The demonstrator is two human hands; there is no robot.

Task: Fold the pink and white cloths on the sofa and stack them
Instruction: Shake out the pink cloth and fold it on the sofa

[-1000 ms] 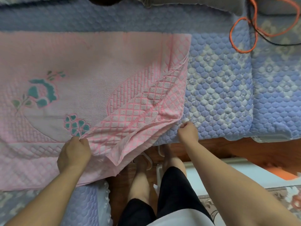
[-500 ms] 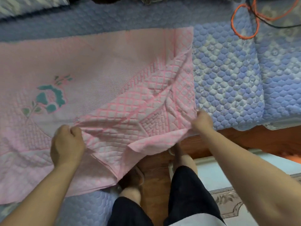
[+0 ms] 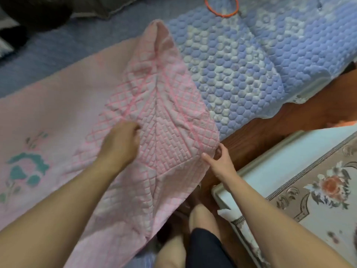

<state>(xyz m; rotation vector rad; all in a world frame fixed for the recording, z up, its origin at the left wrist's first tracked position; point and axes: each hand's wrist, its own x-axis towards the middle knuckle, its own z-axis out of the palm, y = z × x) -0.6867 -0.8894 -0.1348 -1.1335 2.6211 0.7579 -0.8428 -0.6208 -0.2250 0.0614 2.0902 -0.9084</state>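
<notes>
Pink quilted cloth with a teal flower print [image 3: 63,117] lies spread on the sofa's blue-and-white bubbled cover [image 3: 241,60], its right end lifted and doubled back toward the middle, near edge hanging off the seat front. Left hand [image 3: 121,144] has fingers curled, gripping a bunch of the raised fabric. Right hand [image 3: 218,161] pinches the cloth's near right corner between thumb and fingers. No white cloth visible. Risk: the lifted flap sags and creases between the two grips, so the fold may land crooked; the hanging edge could drag the cloth toward the floor. Orange cord loop [image 3: 222,8] sits well apart.
</notes>
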